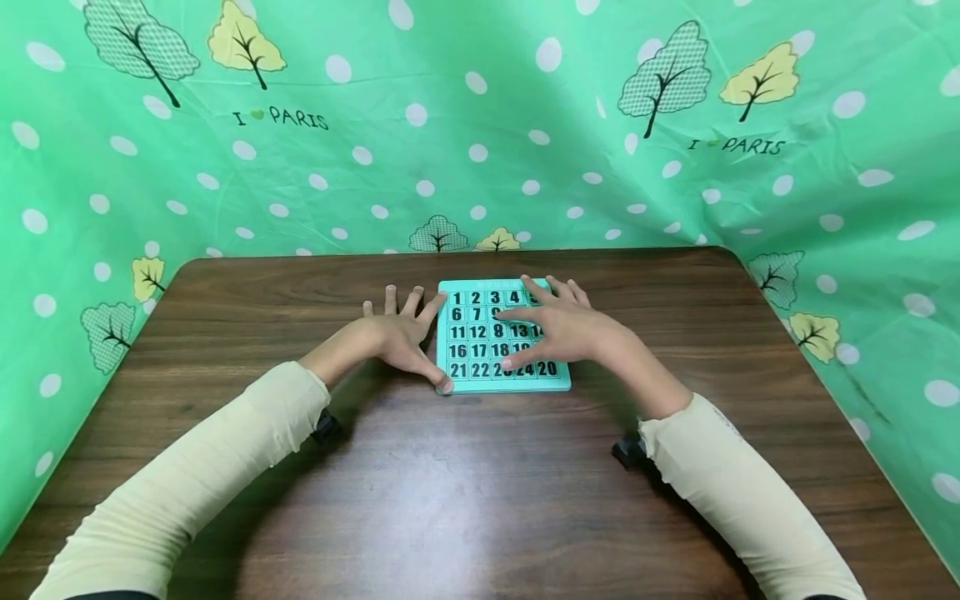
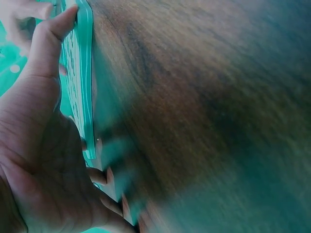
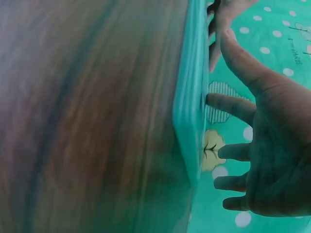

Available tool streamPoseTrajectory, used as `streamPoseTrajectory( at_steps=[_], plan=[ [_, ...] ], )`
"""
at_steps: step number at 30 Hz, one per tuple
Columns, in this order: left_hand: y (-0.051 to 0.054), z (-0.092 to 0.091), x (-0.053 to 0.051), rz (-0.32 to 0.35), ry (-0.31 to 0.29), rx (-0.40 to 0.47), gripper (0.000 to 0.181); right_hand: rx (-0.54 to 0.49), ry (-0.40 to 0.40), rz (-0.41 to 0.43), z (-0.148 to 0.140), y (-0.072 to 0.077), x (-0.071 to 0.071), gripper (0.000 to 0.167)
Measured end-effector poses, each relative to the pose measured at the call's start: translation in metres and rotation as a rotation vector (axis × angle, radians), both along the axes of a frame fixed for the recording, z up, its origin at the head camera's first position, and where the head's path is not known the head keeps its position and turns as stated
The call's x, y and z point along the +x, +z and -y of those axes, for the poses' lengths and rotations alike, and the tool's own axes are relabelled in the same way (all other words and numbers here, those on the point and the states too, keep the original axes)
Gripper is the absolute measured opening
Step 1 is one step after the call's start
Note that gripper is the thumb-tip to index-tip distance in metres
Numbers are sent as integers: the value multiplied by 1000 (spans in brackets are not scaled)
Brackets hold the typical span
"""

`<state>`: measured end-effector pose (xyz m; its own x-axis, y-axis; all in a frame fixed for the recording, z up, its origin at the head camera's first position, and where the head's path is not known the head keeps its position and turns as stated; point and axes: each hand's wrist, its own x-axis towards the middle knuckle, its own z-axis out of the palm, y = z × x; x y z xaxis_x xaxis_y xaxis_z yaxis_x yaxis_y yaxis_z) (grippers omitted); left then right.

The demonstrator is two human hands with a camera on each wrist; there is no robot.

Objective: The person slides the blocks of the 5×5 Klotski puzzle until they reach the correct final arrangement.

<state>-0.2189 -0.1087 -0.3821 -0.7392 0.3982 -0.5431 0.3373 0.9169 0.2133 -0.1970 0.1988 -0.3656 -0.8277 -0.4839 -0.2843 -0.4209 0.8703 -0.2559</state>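
A turquoise number slide puzzle (image 1: pixel 480 387) lies flat on the table, its square tiles printed with black numerals. My left hand (image 1: pixel 397 335) is at its left side with fingers spread; the thumb rests on the lower left corner and the index fingertip is by the upper left edge. Over the right part of the board my right hand (image 1: pixel 577 330) reaches with straight, spread fingers, covering some tiles. Its index finger points at the 9 tile and its thumb is over the 23 tile. In the right wrist view the thumb and fingers stretch along the puzzle's side (image 3: pixel 189 107).
A dark brown wood-grain table (image 1: pixel 420 500) extends around the board. Behind and beside it hangs a green cloth (image 1: pixel 450 117) with white dots and printed trees. Pale sleeves (image 1: pixel 225 450) cover both forearms, with a small black device (image 1: pixel 630 450) under the right wrist.
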Motion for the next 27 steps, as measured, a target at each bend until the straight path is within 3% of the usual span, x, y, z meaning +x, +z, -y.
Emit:
streamPoseTrajectory(
  at_steps=[9, 15, 18, 21, 24, 27],
  plan=[
    [0, 0, 1, -15, -6, -4, 159, 7, -61, 2, -28, 0, 3, 86],
    [0, 1, 3, -23, 1, 37, 158, -28, -16, -7, -15, 2, 11, 88],
    [-6, 1, 0, -27, 8, 53, 161, -31, 18, 0, -6, 2, 19, 86],
    [-19, 3, -8, -45, 13, 65, 167, -2, 18, 2, 0, 1, 21, 87],
    [-29, 6, -12, -60, 20, 72, 169, 35, -3, -3, 4, 1, 16, 90],
    [-28, 6, -11, -57, 25, 77, 168, 57, -17, -8, 8, 1, 8, 92]
  ],
)
